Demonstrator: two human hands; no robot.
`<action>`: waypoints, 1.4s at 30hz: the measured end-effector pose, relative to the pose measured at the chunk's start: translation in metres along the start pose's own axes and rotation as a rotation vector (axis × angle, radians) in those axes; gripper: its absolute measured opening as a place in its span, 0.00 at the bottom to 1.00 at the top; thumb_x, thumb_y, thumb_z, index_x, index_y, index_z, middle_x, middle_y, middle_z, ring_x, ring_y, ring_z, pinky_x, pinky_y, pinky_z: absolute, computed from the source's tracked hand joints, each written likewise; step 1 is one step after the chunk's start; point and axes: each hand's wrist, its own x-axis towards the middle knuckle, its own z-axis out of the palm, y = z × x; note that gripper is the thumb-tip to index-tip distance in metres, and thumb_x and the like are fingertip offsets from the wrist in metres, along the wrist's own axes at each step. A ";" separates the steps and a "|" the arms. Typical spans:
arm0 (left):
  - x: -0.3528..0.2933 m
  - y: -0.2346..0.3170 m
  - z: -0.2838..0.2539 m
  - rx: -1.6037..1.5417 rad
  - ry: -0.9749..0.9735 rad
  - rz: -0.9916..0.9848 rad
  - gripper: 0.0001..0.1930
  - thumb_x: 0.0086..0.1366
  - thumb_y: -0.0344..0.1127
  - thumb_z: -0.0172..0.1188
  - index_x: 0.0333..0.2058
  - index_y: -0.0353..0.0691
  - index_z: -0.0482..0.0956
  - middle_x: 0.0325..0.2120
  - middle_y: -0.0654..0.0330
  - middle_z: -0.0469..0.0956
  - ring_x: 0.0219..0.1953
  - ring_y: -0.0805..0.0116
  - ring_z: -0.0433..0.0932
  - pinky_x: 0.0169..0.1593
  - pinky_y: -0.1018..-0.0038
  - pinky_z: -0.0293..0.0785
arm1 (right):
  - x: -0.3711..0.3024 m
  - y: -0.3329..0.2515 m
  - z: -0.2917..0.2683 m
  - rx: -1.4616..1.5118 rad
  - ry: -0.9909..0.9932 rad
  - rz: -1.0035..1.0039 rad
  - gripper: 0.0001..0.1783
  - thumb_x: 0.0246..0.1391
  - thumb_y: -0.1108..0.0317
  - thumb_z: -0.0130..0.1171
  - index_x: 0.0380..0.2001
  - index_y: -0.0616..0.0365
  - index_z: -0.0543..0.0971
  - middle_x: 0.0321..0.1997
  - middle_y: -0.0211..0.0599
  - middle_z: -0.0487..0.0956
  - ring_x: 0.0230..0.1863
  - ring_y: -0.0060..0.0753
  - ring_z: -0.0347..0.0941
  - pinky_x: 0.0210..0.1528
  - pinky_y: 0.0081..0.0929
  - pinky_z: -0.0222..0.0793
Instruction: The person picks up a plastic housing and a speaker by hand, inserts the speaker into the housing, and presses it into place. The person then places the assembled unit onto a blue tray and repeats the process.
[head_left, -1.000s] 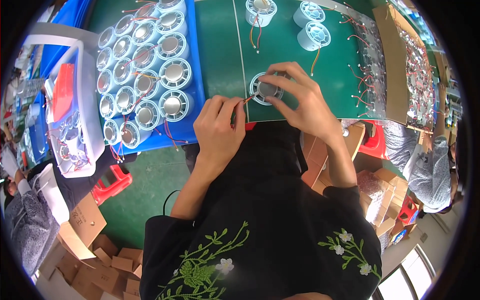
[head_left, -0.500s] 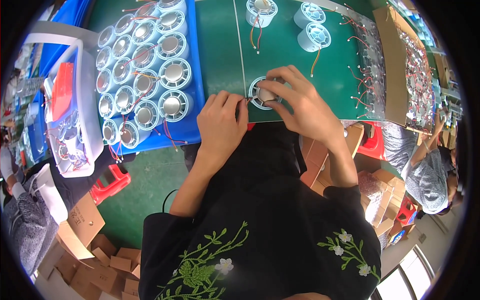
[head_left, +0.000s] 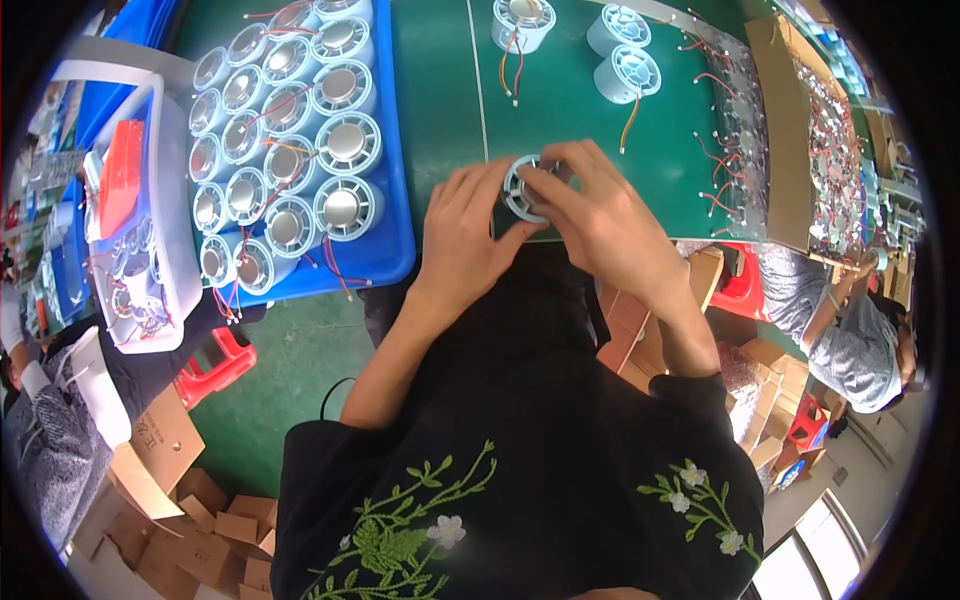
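Observation:
At the near edge of the green table, I have a light-blue round motor housing (head_left: 517, 197) with a spoked rim between my hands. My left hand (head_left: 462, 235) is closed round its left side, the thumb stretched toward the near rim. Against the right side and across the top press the bent fingers of my right hand (head_left: 612, 222), which cover much of the silver motor inside. I cannot see the housing's wires from here.
To the left, a blue tray (head_left: 398, 240) carries rows of similar housings with silver motors. Farther off stand a wired housing (head_left: 522, 25) and two spoked ones (head_left: 628, 75). A cardboard box (head_left: 785, 130) of small parts is at right, beside wired motors in clear plastic. People sit on both sides.
My left hand has moved right and forward, from pinching near the wires to gripping the housing's side. The housing now looks tilted, and my right hand stays on it.

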 end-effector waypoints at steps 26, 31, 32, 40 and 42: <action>0.009 -0.008 -0.002 -0.191 -0.024 -0.018 0.28 0.52 0.33 0.69 0.52 0.33 0.72 0.47 0.49 0.76 0.50 0.49 0.73 0.52 0.62 0.71 | -0.004 0.024 0.011 0.422 0.089 0.348 0.26 0.52 0.71 0.64 0.55 0.59 0.73 0.43 0.35 0.74 0.38 0.29 0.71 0.35 0.29 0.70; 0.011 -0.002 0.000 -0.364 -0.049 -0.083 0.25 0.57 0.37 0.66 0.52 0.33 0.73 0.47 0.49 0.76 0.51 0.50 0.73 0.54 0.63 0.69 | 0.002 0.041 0.008 0.986 -0.175 0.661 0.23 0.55 0.65 0.64 0.52 0.60 0.73 0.42 0.31 0.75 0.38 0.23 0.70 0.31 0.23 0.67; 0.011 -0.003 0.006 -0.430 -0.042 -0.146 0.24 0.59 0.38 0.65 0.52 0.33 0.72 0.47 0.49 0.75 0.51 0.50 0.73 0.54 0.63 0.68 | 0.000 0.042 0.009 1.016 -0.190 0.668 0.21 0.55 0.65 0.64 0.50 0.59 0.74 0.42 0.31 0.75 0.37 0.22 0.69 0.29 0.21 0.66; 0.006 0.000 0.016 -0.624 -0.001 -0.326 0.24 0.62 0.39 0.62 0.54 0.34 0.71 0.48 0.48 0.74 0.53 0.50 0.71 0.57 0.61 0.64 | 0.008 0.032 0.006 1.044 -0.239 0.750 0.12 0.56 0.64 0.61 0.41 0.57 0.75 0.39 0.31 0.75 0.36 0.19 0.69 0.28 0.18 0.65; 0.006 -0.001 0.019 -0.622 -0.015 -0.294 0.27 0.60 0.38 0.63 0.55 0.34 0.69 0.49 0.47 0.73 0.53 0.49 0.70 0.58 0.61 0.63 | 0.009 0.032 0.002 1.003 -0.236 0.772 0.12 0.56 0.64 0.61 0.41 0.57 0.75 0.39 0.31 0.75 0.37 0.20 0.69 0.29 0.18 0.67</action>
